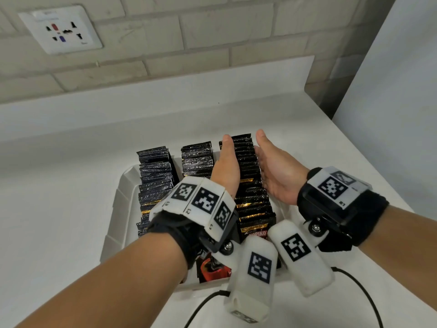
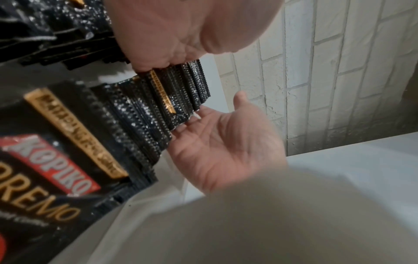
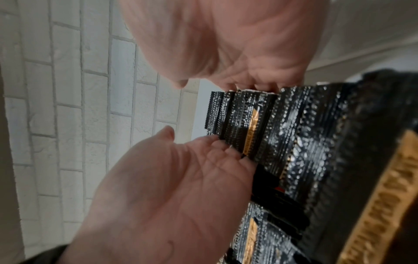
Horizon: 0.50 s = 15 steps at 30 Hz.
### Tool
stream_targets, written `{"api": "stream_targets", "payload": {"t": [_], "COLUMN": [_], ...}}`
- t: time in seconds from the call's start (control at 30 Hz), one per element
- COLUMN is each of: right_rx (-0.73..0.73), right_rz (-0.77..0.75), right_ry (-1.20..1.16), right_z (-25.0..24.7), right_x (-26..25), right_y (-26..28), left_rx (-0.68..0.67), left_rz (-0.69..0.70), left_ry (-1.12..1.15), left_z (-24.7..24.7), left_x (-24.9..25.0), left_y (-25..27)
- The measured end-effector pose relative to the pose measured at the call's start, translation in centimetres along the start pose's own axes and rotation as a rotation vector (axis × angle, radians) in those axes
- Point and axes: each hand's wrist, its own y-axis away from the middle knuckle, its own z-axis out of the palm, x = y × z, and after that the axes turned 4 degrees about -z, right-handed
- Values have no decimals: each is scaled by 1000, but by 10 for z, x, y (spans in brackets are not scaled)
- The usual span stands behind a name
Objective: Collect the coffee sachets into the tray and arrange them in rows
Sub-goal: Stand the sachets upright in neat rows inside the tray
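Note:
A white tray [image 1: 117, 197] on the counter holds three rows of black coffee sachets standing on edge: a left row [image 1: 155, 176], a middle row [image 1: 197, 159] and a right row [image 1: 248, 166]. My left hand [image 1: 227, 162] lies flat against the left side of the right row. My right hand [image 1: 272, 166] lies flat against its right side. The row sits squeezed between both palms. In the left wrist view the right hand's fingertips [image 2: 192, 121] touch the sachet edges [image 2: 144, 110]. In the right wrist view the left hand [image 3: 169, 187] meets the same row [image 3: 282, 134].
The tray sits on a white counter [image 1: 59, 185] against a white brick wall with a socket plate [image 1: 60, 29]. A white panel [image 1: 390, 91] stands at the right. Black cables [image 1: 354, 280] trail near the tray's front edge.

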Motion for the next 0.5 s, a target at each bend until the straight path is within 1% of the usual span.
{"api": "stream_targets", "payload": {"t": [0.3,0.43,0.5], "right_rx": [27,38,62], "right_rz": [10,-9,10], "right_ry": [4,34,24], "right_z": [3,0,2], "right_x": [-3,-5,-8], "right_y": [-5,-9,-10], "left_rx": [49,74,84], "left_rz": [50,77,79], "left_ry": [-57,-80,-105], "left_z": [-1,-1,-2], "left_x": [-6,8,8], "left_y": [-18,-6,-10]}}
